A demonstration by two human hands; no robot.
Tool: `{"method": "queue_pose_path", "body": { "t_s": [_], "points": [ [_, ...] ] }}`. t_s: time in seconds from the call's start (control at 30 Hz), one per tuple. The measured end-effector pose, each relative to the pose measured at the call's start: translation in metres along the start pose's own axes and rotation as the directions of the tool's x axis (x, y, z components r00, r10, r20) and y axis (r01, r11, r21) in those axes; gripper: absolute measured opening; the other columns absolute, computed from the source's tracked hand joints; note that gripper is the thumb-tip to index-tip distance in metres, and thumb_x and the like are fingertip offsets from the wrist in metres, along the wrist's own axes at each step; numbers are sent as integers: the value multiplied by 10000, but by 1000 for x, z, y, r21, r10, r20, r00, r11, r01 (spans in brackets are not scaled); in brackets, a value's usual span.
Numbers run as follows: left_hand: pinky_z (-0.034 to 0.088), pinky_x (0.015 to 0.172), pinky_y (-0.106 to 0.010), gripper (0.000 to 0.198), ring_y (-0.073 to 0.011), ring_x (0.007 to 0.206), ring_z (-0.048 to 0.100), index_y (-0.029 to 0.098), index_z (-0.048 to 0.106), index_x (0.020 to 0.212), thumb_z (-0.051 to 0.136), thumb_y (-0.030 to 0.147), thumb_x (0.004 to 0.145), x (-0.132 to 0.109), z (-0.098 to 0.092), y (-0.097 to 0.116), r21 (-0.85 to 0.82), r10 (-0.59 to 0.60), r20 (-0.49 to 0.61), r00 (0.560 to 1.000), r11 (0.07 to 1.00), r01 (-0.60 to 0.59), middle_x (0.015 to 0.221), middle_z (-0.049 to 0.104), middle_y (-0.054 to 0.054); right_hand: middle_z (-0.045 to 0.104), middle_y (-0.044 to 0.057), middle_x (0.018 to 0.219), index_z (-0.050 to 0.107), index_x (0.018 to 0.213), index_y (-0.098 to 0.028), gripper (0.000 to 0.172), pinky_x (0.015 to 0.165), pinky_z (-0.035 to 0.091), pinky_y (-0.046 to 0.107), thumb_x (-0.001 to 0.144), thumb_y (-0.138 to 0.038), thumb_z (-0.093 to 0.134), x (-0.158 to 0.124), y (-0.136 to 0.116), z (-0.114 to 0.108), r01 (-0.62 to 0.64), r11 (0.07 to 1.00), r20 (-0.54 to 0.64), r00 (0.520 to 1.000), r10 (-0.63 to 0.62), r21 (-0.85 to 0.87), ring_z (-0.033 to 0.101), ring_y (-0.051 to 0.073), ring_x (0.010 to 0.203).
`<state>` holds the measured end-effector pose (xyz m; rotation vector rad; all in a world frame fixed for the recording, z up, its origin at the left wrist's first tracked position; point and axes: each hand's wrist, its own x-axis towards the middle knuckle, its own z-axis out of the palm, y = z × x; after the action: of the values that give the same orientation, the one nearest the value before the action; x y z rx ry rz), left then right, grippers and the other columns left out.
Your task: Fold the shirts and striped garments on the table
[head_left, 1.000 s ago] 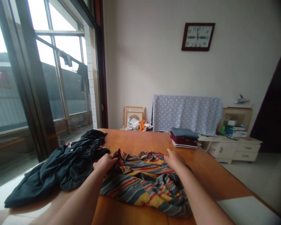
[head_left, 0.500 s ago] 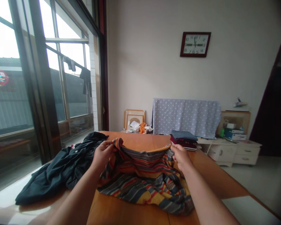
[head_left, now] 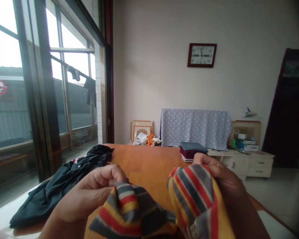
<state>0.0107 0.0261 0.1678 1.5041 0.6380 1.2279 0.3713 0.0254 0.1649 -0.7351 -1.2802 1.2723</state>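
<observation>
A shirt with red, yellow and grey stripes [head_left: 193,189] hangs between my hands, close to the camera at the bottom of the view. My left hand [head_left: 96,191] pinches one part of it between thumb and fingers. On the other side my right hand [head_left: 220,176] grips a raised, bunched part, its fingertips partly hidden by the cloth. The shirt's lower portion runs out of the frame. Beneath it lies the brown wooden table [head_left: 147,162].
Dark clothing [head_left: 64,186] lies heaped along the table's left side. Near the far right edge sits a stack of folded clothes [head_left: 193,149]. Behind are a dotted cloth cover [head_left: 194,127], a white cabinet [head_left: 259,166] and leaning frames [head_left: 142,127]. A window stands left.
Both hands have drawn the shirt off the table, up and nearer to me. It was stretched between them; now its two held parts bunch up. The view has tilted slightly upward.
</observation>
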Motion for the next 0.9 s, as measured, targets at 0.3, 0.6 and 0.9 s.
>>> {"method": "queue_pose_path", "body": {
  "t_s": [0.3,0.6,0.9],
  "points": [
    [506,985,-374,772,-278,1206,623,227,390,1502,704,498,850,131,-34,-73,123,175,-274,946,982,-146,1346,649,-121,673,35,1214,594,1183,-278,455,861,556,298,785,-439,745,124,59,-30,223,973,-232,945,-229,-53,667,183,1029],
    [505,913,-314,645,-238,1143,656,137,398,1484,350,546,987,105,-92,-190,649,30,-543,839,649,397,1283,668,-156,638,161,1335,569,1348,-181,596,967,523,399,826,-460,641,119,141,-83,15,869,-306,933,-190,-494,619,289,1214],
    [427,896,-441,534,-387,1125,594,211,714,822,491,696,839,73,-61,-207,839,-184,-456,871,239,489,1071,711,-154,708,21,795,677,821,-187,270,686,466,269,864,-432,571,75,167,-72,-12,611,-24,1000,-13,-792,629,190,763]
  ]
}}
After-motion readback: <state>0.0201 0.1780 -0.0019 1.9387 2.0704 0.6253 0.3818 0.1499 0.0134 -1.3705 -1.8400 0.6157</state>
